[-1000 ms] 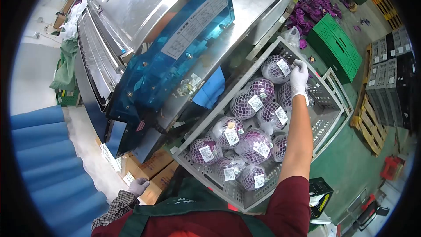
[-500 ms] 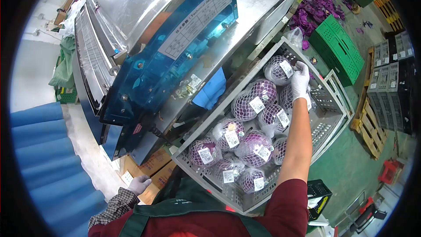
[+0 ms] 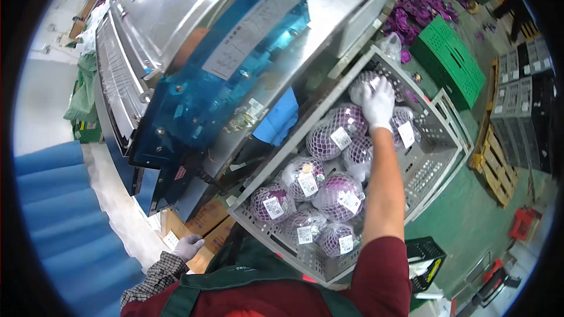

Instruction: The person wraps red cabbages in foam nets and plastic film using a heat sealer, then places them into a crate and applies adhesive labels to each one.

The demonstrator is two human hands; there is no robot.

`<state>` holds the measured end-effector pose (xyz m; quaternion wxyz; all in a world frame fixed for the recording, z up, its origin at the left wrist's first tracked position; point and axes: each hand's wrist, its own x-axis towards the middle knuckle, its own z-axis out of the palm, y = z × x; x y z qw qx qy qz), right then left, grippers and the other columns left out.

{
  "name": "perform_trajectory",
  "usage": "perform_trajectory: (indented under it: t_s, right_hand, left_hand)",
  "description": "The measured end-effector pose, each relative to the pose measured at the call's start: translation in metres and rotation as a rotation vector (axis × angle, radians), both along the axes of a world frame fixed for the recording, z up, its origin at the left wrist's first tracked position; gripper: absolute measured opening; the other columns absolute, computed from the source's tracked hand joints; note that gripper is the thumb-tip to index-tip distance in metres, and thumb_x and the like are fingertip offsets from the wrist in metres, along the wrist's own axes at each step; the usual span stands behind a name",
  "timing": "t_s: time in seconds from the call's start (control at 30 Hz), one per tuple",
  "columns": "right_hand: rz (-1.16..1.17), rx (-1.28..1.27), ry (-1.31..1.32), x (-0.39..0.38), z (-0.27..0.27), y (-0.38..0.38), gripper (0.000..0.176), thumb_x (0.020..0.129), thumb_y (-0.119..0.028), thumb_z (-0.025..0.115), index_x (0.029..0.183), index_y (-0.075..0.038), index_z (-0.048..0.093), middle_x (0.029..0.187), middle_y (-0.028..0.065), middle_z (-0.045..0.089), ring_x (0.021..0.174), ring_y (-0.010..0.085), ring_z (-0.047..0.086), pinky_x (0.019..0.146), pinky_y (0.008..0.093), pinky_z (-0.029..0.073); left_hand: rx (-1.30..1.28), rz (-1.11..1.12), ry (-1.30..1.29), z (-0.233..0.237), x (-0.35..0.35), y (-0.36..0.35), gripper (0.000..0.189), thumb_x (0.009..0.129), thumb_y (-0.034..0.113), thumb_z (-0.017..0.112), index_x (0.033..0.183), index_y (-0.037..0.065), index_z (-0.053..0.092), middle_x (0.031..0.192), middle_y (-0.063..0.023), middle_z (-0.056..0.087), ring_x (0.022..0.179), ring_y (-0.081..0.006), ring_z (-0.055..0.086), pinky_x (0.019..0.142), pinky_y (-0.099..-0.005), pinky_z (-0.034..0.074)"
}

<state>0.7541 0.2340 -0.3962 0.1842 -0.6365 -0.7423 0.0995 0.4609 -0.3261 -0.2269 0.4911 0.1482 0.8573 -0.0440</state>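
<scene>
My right hand [image 3: 379, 103], in a white glove, is closed over the top of a red cabbage [image 3: 359, 87] in white netting at the far end of a grey plastic crate [image 3: 346, 270]. Its fingers partly cover the cabbage. Several more netted red cabbages [image 3: 339, 195] with white labels lie in the crate; one labelled cabbage [image 3: 405, 128] sits just right of my wrist. Low at the left, my gloved left hand [image 3: 188, 248] hangs by the cardboard boxes [image 3: 208, 218], holding nothing I can see, its fingers loosely apart and partly hidden.
A metal machine with a blue side panel [image 3: 229, 70] stands left of the crate. A blue cloth [image 3: 277, 118] hangs beside it. Beyond are purple leaves [image 3: 414, 12] on the floor and a green crate [image 3: 449, 61]. Stacked grey crates [image 3: 520, 111] and a wooden pallet [image 3: 493, 167] stand at right.
My right hand has moved left from the cabbage's right side to over its top, covering its label. The labelled cabbage by my wrist is now more exposed. My left hand stays put.
</scene>
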Motion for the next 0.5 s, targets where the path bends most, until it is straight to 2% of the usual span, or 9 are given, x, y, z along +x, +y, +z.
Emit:
perform_trajectory:
  t_s: [0.07, 0.1, 0.13, 0.2, 0.27, 0.33, 0.4, 0.5]
  right_hand:
    - [-0.07, 0.032, -0.042, -0.01, -0.01, 0.0, 0.068, 0.082, -0.046, 0.049, 0.128, 0.0, 0.034, 0.127, 0.0215, 0.04, 0.118, 0.0384, 0.037, 0.099, 0.0491, 0.029]
    - [-0.03, -0.025, 0.007, -0.005, -0.009, 0.002, 0.069, 0.082, -0.047, 0.048, 0.13, 0.0, 0.032, 0.13, 0.0224, 0.037, 0.12, 0.0407, 0.035, 0.1, 0.0521, 0.026]
    - [0.013, -0.104, 0.002, 0.003, 0.001, 0.001, 0.07, 0.083, -0.048, 0.047, 0.131, 0.0, 0.032, 0.132, 0.022, 0.035, 0.122, 0.0393, 0.033, 0.102, 0.0518, 0.023]
    - [0.062, 0.152, -0.006, 0.022, 0.019, -0.009, 0.066, 0.083, -0.046, 0.049, 0.13, -0.002, 0.035, 0.132, 0.0214, 0.037, 0.124, 0.0362, 0.033, 0.103, 0.0509, 0.02]
    - [0.088, 0.313, 0.233, 0.05, 0.062, -0.033, 0.051, 0.082, -0.035, 0.055, 0.12, -0.003, 0.048, 0.122, 0.0178, 0.048, 0.117, 0.0332, 0.041, 0.1, 0.0482, 0.025]
    - [-0.112, 0.383, 0.028, 0.091, 0.026, -0.045, 0.047, 0.08, -0.033, 0.056, 0.116, -0.003, 0.05, 0.12, 0.0158, 0.049, 0.112, 0.0334, 0.045, 0.096, 0.0458, 0.031]
    - [-0.194, 0.209, 0.01, 0.087, 0.0, -0.065, 0.046, 0.079, -0.034, 0.056, 0.114, -0.005, 0.052, 0.121, 0.0136, 0.049, 0.108, 0.0327, 0.047, 0.093, 0.0429, 0.036]
    - [-0.195, 0.1, -0.11, 0.08, 0.009, -0.052, 0.047, 0.077, -0.039, 0.057, 0.113, -0.01, 0.054, 0.119, 0.0097, 0.051, 0.101, 0.0309, 0.051, 0.084, 0.0425, 0.041]
  left_hand:
    - [0.039, 0.039, -0.015, 0.0, 0.004, 0.006, 0.041, 0.083, 0.027, 0.059, 0.11, -0.004, 0.056, 0.101, -0.0161, 0.062, 0.097, -0.0218, 0.059, 0.086, -0.0296, 0.044]
    - [0.037, 0.028, -0.029, 0.003, 0.007, 0.01, 0.041, 0.083, 0.026, 0.06, 0.11, -0.004, 0.055, 0.102, -0.0158, 0.062, 0.097, -0.0215, 0.059, 0.086, -0.0295, 0.045]
    - [0.034, 0.018, -0.045, 0.008, 0.01, 0.017, 0.04, 0.083, 0.026, 0.06, 0.11, -0.004, 0.055, 0.102, -0.0156, 0.062, 0.096, -0.0212, 0.059, 0.086, -0.0294, 0.045]
    - [0.051, 0.027, -0.054, 0.011, 0.009, 0.02, 0.04, 0.084, 0.026, 0.059, 0.109, -0.004, 0.056, 0.101, -0.016, 0.062, 0.096, -0.0218, 0.059, 0.086, -0.0296, 0.045]
    - [0.05, 0.004, -0.037, 0.014, 0.01, 0.017, 0.039, 0.084, 0.027, 0.059, 0.109, -0.004, 0.056, 0.1, -0.0165, 0.062, 0.096, -0.0225, 0.059, 0.085, -0.03, 0.045]
    - [0.031, -0.07, -0.007, 0.014, 0.008, 0.018, 0.039, 0.084, 0.028, 0.058, 0.108, -0.003, 0.057, 0.099, -0.0171, 0.062, 0.096, -0.0234, 0.059, 0.085, -0.0305, 0.045]
    - [-0.008, -0.066, -0.004, 0.011, 0.011, 0.018, 0.039, 0.084, 0.028, 0.058, 0.107, -0.003, 0.057, 0.098, -0.0178, 0.063, 0.096, -0.0248, 0.059, 0.084, -0.0314, 0.045]
    - [-0.047, -0.112, -0.002, 0.012, 0.013, 0.022, 0.041, 0.084, 0.029, 0.057, 0.109, -0.003, 0.056, 0.1, -0.0186, 0.062, 0.098, -0.025, 0.059, 0.086, -0.0319, 0.044]
